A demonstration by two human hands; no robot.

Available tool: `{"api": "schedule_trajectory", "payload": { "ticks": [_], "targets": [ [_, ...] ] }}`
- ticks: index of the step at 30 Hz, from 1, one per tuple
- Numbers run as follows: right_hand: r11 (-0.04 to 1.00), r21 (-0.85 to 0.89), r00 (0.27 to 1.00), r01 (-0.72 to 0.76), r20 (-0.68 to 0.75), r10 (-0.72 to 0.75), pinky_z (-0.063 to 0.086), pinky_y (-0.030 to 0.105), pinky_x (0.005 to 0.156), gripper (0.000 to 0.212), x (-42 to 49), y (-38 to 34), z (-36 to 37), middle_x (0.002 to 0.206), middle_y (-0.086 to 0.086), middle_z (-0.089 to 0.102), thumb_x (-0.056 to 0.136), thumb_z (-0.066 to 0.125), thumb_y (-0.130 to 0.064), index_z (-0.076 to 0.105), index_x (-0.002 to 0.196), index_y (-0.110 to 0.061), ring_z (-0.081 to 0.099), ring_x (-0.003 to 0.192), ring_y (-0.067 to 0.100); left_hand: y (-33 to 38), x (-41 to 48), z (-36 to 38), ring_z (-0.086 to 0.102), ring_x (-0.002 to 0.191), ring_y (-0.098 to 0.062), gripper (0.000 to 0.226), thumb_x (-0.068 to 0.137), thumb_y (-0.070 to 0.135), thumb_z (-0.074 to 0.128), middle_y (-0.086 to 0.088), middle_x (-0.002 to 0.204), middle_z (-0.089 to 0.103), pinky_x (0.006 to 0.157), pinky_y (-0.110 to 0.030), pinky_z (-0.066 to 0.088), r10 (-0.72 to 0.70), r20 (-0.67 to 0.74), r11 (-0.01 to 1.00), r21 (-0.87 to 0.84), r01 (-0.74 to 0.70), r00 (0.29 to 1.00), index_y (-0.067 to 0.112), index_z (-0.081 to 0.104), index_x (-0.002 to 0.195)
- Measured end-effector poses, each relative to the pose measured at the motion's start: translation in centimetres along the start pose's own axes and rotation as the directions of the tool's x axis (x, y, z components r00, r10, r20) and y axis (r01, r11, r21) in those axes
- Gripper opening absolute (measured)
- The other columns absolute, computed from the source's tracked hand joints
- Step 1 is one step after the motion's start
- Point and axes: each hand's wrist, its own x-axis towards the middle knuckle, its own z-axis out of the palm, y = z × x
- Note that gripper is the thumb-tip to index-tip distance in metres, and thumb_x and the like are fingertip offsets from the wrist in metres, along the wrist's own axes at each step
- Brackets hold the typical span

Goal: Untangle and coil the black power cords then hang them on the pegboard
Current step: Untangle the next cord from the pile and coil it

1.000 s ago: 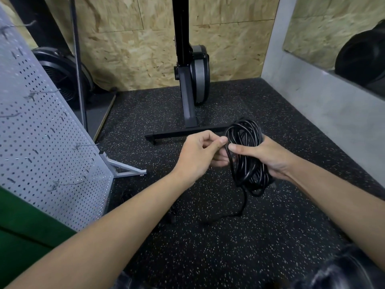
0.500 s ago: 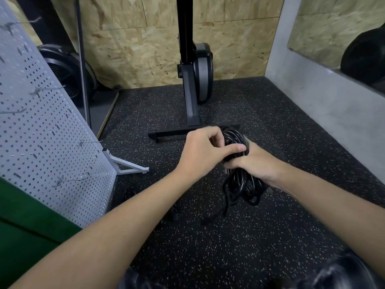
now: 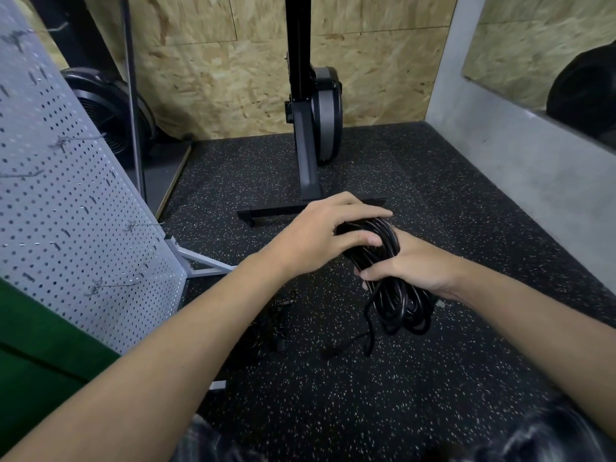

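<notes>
Rubber floor point(image 3: 366, 411), pegboard point(image 3: 66, 201) left: coiling step.
Black coil point(image 3: 400, 305) clenched by left hand point(image 3: 320, 235) and right hand point(image 3: 416, 268); clamp loops firmly, wind loose tail point(image 3: 346, 345) round.

Gripping — left hand point(image 3: 320, 236), right hand point(image 3: 421, 266).

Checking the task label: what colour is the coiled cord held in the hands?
The cord is glossy black, seen best in the head view.
</notes>
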Motion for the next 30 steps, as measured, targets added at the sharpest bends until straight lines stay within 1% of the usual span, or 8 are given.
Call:
{"api": "schedule_trajectory", "payload": {
  "ticks": [3,8,11,16,22,24,27,30],
  "targets": [
    [0.999,-0.032,0.999,-0.038,-0.019,0.037,0.061,0.052,0.092,0.09,-0.1,-0.2,0.1,0.116,0.015,0.073,0.076,0.082,-0.01,0.033,0.144,-0.043,0.076,0.1,0.031,-0.6,-0.2,0.8,0.063,0.103,-0.009,0.028,0.099,0.041,0.069,0.005,0.111,0.064,0.093,-0.034,0.052,-0.024,-0.035,0.996,0.082,0.027,0.999,0.027,0.072,0.123],
    [0.994,-0.11,1.0,-0.021,-0.016,0.019,0.064,0.054,0.081,0.098,-1.0,-1.5,-0.4,0.121,0.017,0.064,0.08,0.085,-0.006,0.021,0.141,-0.05,0.076,0.093,0.039,-1.0,0.0,1.3,0.064,0.093,-0.006,0.027,0.097,0.046,0.071,0.007,0.101,0.071,0.084,-0.029,0.052,-0.069,-0.122,0.997,0.033,0.074,0.99,0.024,0.075,0.111],
    [1.0,0.0,1.0,-0.01,0.019,0.01,0.064,0.051,0.082,0.105,-1.8,-2.0,-0.2,0.125,0.017,0.063,0.08,0.084,0.0,0.019,0.145,-0.051,0.076,0.098,0.038,-1.1,0.0,1.3,0.068,0.082,-0.011,0.026,0.095,0.048,0.072,0.006,0.088,0.074,0.075,-0.037,0.054,-0.168,-0.167,0.984,-0.087,0.155,0.972,0.022,0.074,0.097],
    [0.987,0.16,1.0,0.022,0.014,-0.024,0.062,0.058,0.086,0.081,-2.1,-2.2,0.6,0.126,0.025,0.064,0.089,0.073,0.004,0.031,0.139,-0.044,0.074,0.097,0.042,-1.7,0.1,0.9,0.071,0.082,-0.009,0.026,0.093,0.05,0.073,0.009,0.084,0.076,0.08,-0.037,0.058,-0.32,-0.12,0.933,-0.215,0.29,0.94,0.025,0.076,0.088],
    [0.99,0.139,0.999,0.036,0.005,-0.037,0.057,0.068,0.088,0.059,-1.7,-1.7,1.3,0.121,0.022,0.068,0.098,0.066,-0.007,0.043,0.126,-0.054,0.068,0.105,0.053,-3.5,-0.8,1.4,0.075,0.1,-0.01,0.033,0.103,0.048,0.061,0.009,0.104,0.08,0.095,-0.042,0.058,-0.347,-0.021,0.887,-0.333,0.32,0.938,0.024,0.082,0.112],
    [0.99,0.13,0.999,0.044,-0.012,-0.043,0.062,0.061,0.083,0.058,-1.6,-1.7,1.5,0.121,0.018,0.067,0.099,0.064,-0.006,0.042,0.126,-0.052,0.073,0.1,0.046,-3.5,-0.8,1.8,0.073,0.108,-0.008,0.034,0.108,0.044,0.054,0.01,0.113,0.079,0.1,-0.041,0.056,-0.331,-0.027,0.893,-0.331,0.303,0.943,0.026,0.078,0.123],
    [0.988,0.114,0.994,0.1,-0.049,-0.095,0.063,0.036,0.073,0.054,-1.5,-1.7,1.5,0.128,0.005,0.061,0.101,0.059,-0.002,0.042,0.128,-0.045,0.076,0.093,0.025,-3.1,-0.6,1.6,0.067,0.121,-0.008,0.034,0.113,0.038,0.042,0.008,0.127,0.074,0.11,-0.035,0.05,-0.343,0.054,0.829,-0.452,0.329,0.938,0.033,0.07,0.131],
    [0.987,0.116,0.994,0.113,-0.022,-0.112,0.06,0.038,0.081,0.042,-1.3,-1.5,1.5,0.129,0.004,0.064,0.102,0.057,-0.003,0.054,0.122,-0.04,0.073,0.099,0.026,-3.0,-0.3,1.5,0.068,0.121,-0.017,0.033,0.112,0.039,0.044,0.004,0.123,0.076,0.111,-0.042,0.05,-0.413,0.069,0.752,-0.537,0.383,0.908,0.037,0.076,0.117]
  ]
}}
